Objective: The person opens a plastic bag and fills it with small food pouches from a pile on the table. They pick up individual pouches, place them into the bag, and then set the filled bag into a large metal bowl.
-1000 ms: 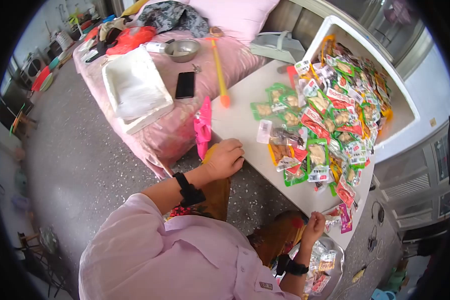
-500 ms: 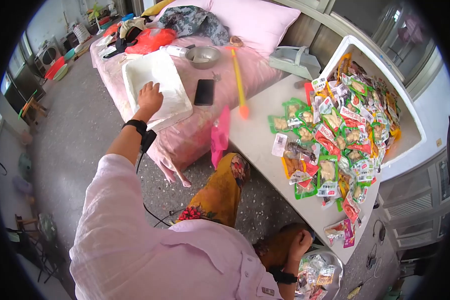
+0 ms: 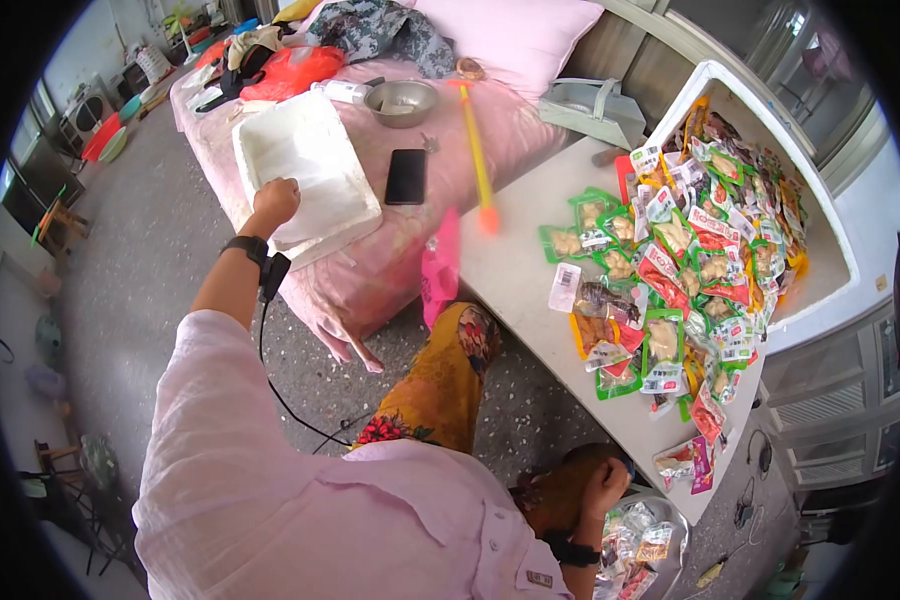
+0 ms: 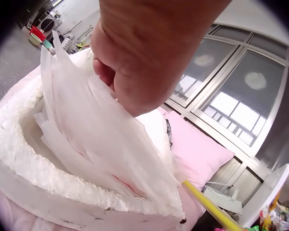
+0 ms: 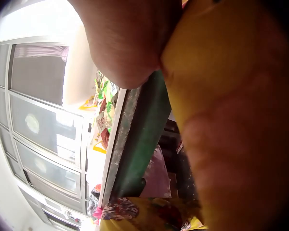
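Over the white foam box (image 3: 315,165) on the bed, my left hand (image 3: 276,200) has its fingers curled in. The left wrist view shows this hand (image 4: 139,57) pinching thin, whitish translucent plastic bags (image 4: 96,130), which rise out of the foam box (image 4: 62,192); its fingertips are mostly hidden. My right hand (image 3: 606,487) lies loosely curled by the right knee, beside the table corner, with nothing visible in it. Only part of the right hand (image 5: 130,43) shows in the right wrist view, against the yellow trousers (image 5: 231,96).
Sealed food packets (image 3: 665,340) are heaped on the table (image 3: 515,235) and spill from a large foam box (image 3: 820,240). A metal basin (image 3: 675,560) of packets sits below the table corner. A phone (image 3: 406,177), steel bowl (image 3: 402,103) and yellow stick (image 3: 477,160) lie on the bed.
My left hand went from the table's edge to the foam box on the bed, and its spread fingers have curled in. My right hand dropped slightly from the table corner toward the knee.
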Action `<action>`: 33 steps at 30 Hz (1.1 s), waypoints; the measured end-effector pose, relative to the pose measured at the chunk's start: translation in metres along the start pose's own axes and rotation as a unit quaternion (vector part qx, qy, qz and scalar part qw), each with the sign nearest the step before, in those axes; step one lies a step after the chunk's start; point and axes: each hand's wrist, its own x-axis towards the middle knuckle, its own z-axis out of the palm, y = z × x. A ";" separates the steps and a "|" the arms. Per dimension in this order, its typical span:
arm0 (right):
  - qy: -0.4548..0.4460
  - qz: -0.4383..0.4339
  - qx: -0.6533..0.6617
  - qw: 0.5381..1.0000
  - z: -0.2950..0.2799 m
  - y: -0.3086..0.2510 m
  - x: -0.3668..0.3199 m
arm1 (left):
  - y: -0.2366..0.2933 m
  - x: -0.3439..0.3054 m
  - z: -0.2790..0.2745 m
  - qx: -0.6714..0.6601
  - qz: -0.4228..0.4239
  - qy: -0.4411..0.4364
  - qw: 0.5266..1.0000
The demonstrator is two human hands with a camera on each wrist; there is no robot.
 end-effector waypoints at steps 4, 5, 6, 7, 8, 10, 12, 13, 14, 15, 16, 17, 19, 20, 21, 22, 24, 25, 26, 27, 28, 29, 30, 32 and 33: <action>0.004 -0.019 0.002 1.000 -0.001 -0.001 0.001 | -0.003 0.003 -0.001 -0.041 0.043 0.029 0.998; 0.006 -0.025 0.003 1.000 -0.002 -0.001 0.001 | -0.003 0.003 -0.004 -0.046 0.055 0.037 0.997; 0.008 -0.030 0.003 0.999 -0.002 -0.001 0.002 | 0.002 0.000 -0.011 -0.065 0.052 0.052 0.995; 0.008 -0.029 0.004 1.000 -0.002 -0.001 0.001 | 0.012 -0.005 -0.021 -0.083 0.048 0.068 0.993; 0.007 -0.028 0.004 1.000 -0.002 -0.001 0.001 | 0.021 -0.011 -0.030 -0.102 0.045 0.084 0.990; 0.003 -0.019 0.011 1.000 -0.001 0.000 0.001 | 0.036 -0.023 -0.039 -0.180 0.075 0.111 0.974; -0.004 0.001 0.021 1.000 -0.001 0.001 0.000 | 0.060 -0.045 -0.052 -0.276 0.099 0.119 0.948; -0.007 0.004 0.023 1.000 -0.003 -0.002 0.002 | 0.078 -0.063 -0.060 -0.333 0.097 0.105 0.932; -0.011 0.010 0.022 1.000 -0.005 -0.007 0.005 | 0.092 -0.079 -0.061 -0.386 0.106 0.077 0.913; -0.016 0.018 0.019 1.000 -0.008 -0.014 0.008 | 0.107 -0.096 -0.057 -0.438 0.114 0.044 0.890; -0.028 0.044 0.095 0.994 -0.013 -0.032 0.015 | 0.122 -0.114 -0.049 -0.497 0.122 -0.004 0.859; -0.038 0.071 0.171 0.982 -0.016 -0.051 0.023 | 0.136 -0.132 -0.042 -0.551 0.128 -0.053 0.823; -0.073 0.051 0.301 0.950 0.000 -0.062 0.028 | 0.173 -0.178 -0.046 -0.644 0.067 -0.200 0.735; -0.116 0.089 0.372 0.917 0.001 -0.077 0.033 | 0.187 -0.195 -0.035 -0.655 0.108 -0.210 0.717; -0.157 0.125 0.442 0.874 0.003 -0.095 0.038 | 0.200 -0.210 -0.024 -0.665 0.148 -0.218 0.699; -0.206 0.160 0.495 0.829 0.003 -0.112 0.044 | 0.212 -0.227 -0.027 -0.694 0.114 -0.300 0.644; -0.278 0.211 0.566 0.747 0.001 -0.141 0.056 | 0.237 -0.252 -0.027 -0.717 0.079 -0.392 0.571; -0.303 0.227 0.586 0.716 -0.001 -0.152 0.061 | 0.249 -0.262 -0.020 -0.718 0.079 -0.405 0.560; -0.308 0.241 0.597 0.700 -0.001 -0.159 0.063 | 0.257 -0.270 -0.017 -0.718 0.079 -0.418 0.550; -0.312 0.253 0.609 0.684 -0.001 -0.164 0.065 | 0.264 -0.277 -0.018 -0.714 0.091 -0.434 0.542; -0.317 0.263 0.622 0.666 -0.001 -0.166 0.066 | 0.269 -0.282 -0.019 -0.709 0.103 -0.450 0.534; -0.313 0.270 0.632 0.656 0.000 -0.165 0.065 | 0.272 -0.286 -0.021 -0.704 0.113 -0.464 0.526; -0.310 0.276 0.642 0.644 0.004 -0.163 0.062 | 0.275 -0.287 -0.022 -0.676 0.120 -0.474 0.552; -0.309 0.288 0.649 0.632 0.006 -0.159 0.058 | 0.278 -0.290 -0.021 -0.657 0.140 -0.482 0.563; -0.311 0.295 0.646 0.632 0.005 -0.156 0.056 | 0.279 -0.291 -0.019 -0.648 0.150 -0.486 0.568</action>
